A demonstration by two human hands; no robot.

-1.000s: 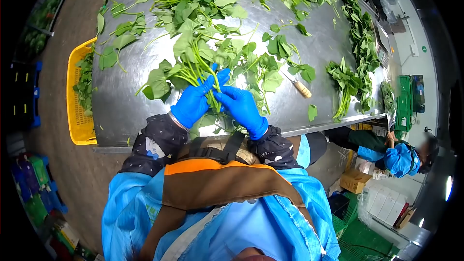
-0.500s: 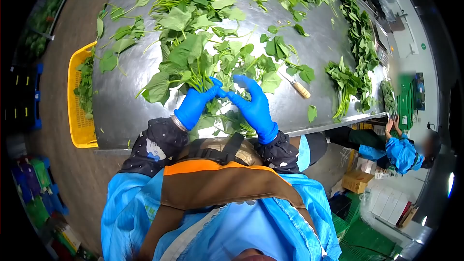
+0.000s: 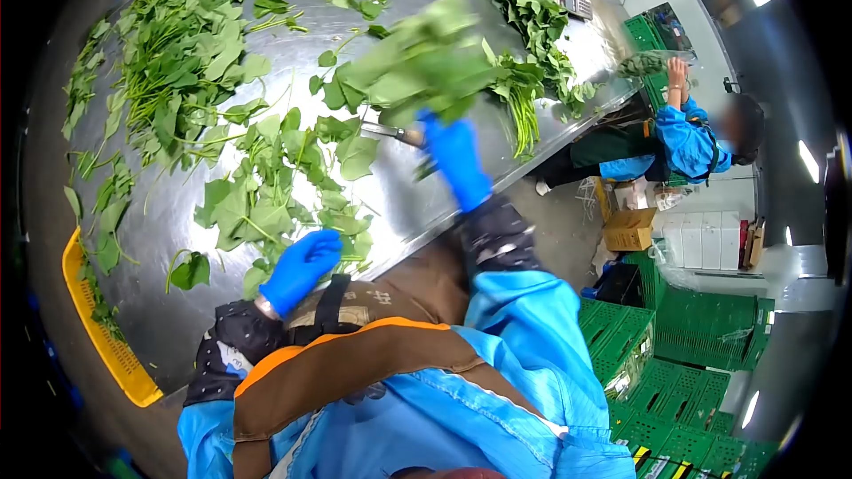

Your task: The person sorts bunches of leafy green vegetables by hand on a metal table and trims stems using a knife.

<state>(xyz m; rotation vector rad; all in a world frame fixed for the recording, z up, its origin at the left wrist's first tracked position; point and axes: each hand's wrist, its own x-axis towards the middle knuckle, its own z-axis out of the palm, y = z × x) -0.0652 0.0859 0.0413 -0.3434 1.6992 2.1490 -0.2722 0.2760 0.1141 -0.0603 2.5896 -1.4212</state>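
Note:
My right hand [image 3: 454, 158], in a blue glove, is closed around the stems of a bunch of sweet potato leaves [image 3: 417, 62], blurred by motion above the metal table [image 3: 390, 200]. A knife [image 3: 404, 134] with a wooden handle lies by that hand, its handle end partly covered. My left hand [image 3: 303, 268], also gloved in blue, is near the front edge with its fingers curled together and nothing visible in them. Loose leaves [image 3: 257, 213] are spread just beyond it. Another bunch of leaves [image 3: 519, 93] lies to the right, stems facing me.
A large heap of greens [image 3: 182, 53] covers the far left of the table. A row of bunches [image 3: 524, 9] runs along the far right side, near a scale [image 3: 572, 0]. A yellow crate [image 3: 102, 328] stands at the left. A co-worker [image 3: 697, 137] holds a bagged bunch at the right.
My right hand has taken the bunch from between both hands and carried it right, past the knife. My left hand has let go and stays near the front edge. The view has turned right.

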